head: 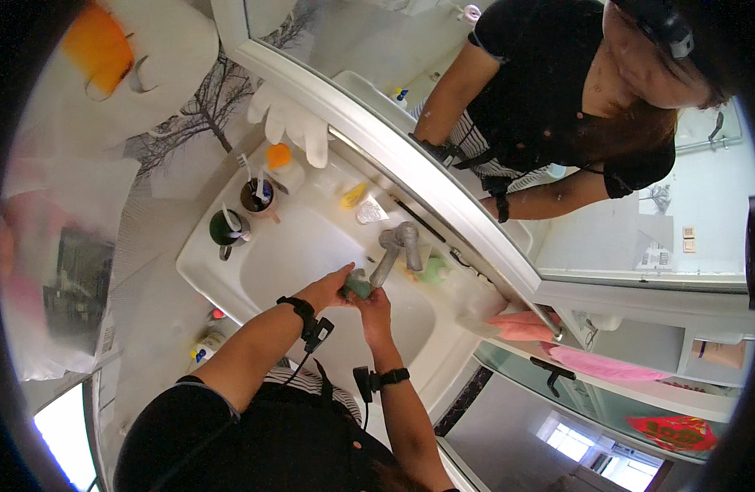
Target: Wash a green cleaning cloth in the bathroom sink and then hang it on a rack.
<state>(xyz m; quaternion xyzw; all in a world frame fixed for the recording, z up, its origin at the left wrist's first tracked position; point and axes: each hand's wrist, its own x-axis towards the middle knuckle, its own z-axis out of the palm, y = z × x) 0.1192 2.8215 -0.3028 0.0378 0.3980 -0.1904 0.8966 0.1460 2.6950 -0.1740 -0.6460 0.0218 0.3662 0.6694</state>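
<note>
Both hands are over the white washbasin (pixel 291 246), close to the end of the grey faucet (pixel 387 258). Between them is a greenish, rounded object (pixel 356 284), perhaps a cup or a sponge; its kind cannot be told. My left hand (pixel 329 288) grips it from the left, with fingertips at its upper edge. From the right and below, the fingers of my right hand (pixel 372 302) close on the same object. Parts of the fingers are hidden behind it. Both wrists wear black straps with small devices and cables.
Left on the basin's rim stand a pink mug (pixel 265 209) and a green mug (pixel 221 229) with toothbrushes, and an orange-capped bottle (pixel 285 172). A yellow tube (pixel 354 195) and a green soap item (pixel 434 270) lie near the faucet. A mirror cabinet (pixel 377 135) juts over the back edge.
</note>
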